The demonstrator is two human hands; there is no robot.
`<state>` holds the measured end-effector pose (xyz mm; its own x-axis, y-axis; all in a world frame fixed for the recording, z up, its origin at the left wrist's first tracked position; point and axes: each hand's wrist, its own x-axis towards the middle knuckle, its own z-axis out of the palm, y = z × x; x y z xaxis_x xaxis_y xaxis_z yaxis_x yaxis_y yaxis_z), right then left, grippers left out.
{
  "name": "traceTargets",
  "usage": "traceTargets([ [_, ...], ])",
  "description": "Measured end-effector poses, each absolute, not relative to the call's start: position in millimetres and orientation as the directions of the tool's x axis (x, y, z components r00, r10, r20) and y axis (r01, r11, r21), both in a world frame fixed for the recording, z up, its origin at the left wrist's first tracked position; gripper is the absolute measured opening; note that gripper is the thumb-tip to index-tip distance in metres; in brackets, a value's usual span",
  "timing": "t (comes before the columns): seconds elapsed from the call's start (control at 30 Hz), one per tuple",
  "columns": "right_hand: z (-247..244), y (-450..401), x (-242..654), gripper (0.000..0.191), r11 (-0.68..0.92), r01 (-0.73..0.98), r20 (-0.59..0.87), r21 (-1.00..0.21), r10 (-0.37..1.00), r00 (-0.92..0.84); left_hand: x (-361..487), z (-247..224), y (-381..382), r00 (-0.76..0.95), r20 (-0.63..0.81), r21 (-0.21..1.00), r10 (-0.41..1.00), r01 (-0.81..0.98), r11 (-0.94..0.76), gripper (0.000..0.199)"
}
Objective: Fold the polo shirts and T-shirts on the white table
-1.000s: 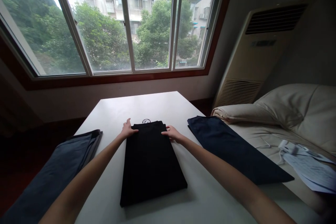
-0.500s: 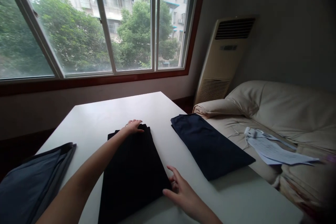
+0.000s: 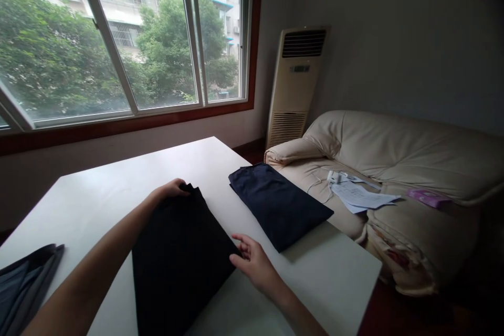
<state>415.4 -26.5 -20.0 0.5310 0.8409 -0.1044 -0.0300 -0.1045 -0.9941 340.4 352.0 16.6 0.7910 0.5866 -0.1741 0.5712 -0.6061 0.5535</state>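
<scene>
A folded black cloth [image 3: 181,257] lies on the white table [image 3: 110,194]. At its far edge, my left hand [image 3: 172,189] is closed with the cloth between thumb and fingers. My right hand [image 3: 254,262] is at the cloth's right edge, its thumb and fingers around the border and closed on it. To the right lies a folded navy cloth [image 3: 279,205], touched by neither hand. At the left edge of the view is a pile of grey and blue folded cloth [image 3: 27,283], beyond my left forearm.
A cream sofa [image 3: 394,147] stands right of the table, with papers [image 3: 360,194], a white cable and a purple packet [image 3: 428,198] on it. A tall air conditioner [image 3: 297,84] stands in the corner beside the window.
The view has turned to the right, bringing the purple packet clearly into sight. My left hand has gone from lying on the black cloth's far edge to gripping it. My right hand has closed on its edge.
</scene>
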Motion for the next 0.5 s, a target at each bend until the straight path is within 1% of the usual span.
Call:
traceTargets([
  [0.03, -10.6, -31.4, 422.4, 0.056, -0.062, -0.024, -0.064, -0.998, 0.831, 0.553, 342.9, 26.0, 348.1, 0.813, -0.163, 0.597, 0.559, 0.533, -0.6, 0.048],
  [0.1, 11.0, -43.8, 436.9, 0.052, 0.007, 0.021, 0.019, -1.0, 0.806, 0.591, 350.2, 48.0, 338.1, 0.861, -0.097, 0.705, 0.499, 0.413, -0.576, 0.049],
  [0.17, 34.5, -58.6, 449.6, 0.047, 0.048, 0.106, 0.105, -0.993, 0.771, 0.628, 360.9, 71.5, 326.6, 0.893, -0.004, 0.801, 0.45, 0.273, -0.533, 0.049],
  [0.2, 46.6, -66.4, 454.6, 0.044, 0.059, 0.161, 0.15, -0.985, 0.751, 0.643, 367.5, 82.7, 321.1, 0.9, 0.037, 0.829, 0.434, 0.215, -0.516, 0.05],
  [0.27, 70.0, -81.5, 461.9, 0.038, 0.064, 0.286, 0.244, -0.956, 0.715, 0.656, 382.5, 102.2, 312.1, 0.907, 0.104, 0.842, 0.408, 0.138, -0.522, 0.049],
  [0.37, 100.2, -99.7, 468.5, 0.031, 0.061, 0.464, 0.381, -0.884, 0.671, 0.637, 406.5, 124.1, 304.4, 0.906, 0.193, 0.815, 0.378, 0.067, -0.576, 0.048],
  [0.5, 123.7, -114.1, 479.7, 0.028, 0.04, 0.618, 0.509, -0.785, 0.61, 0.607, 433.9, 148.2, 300.0, 0.902, 0.262, 0.769, 0.342, 0.019, -0.639, 0.047],
])
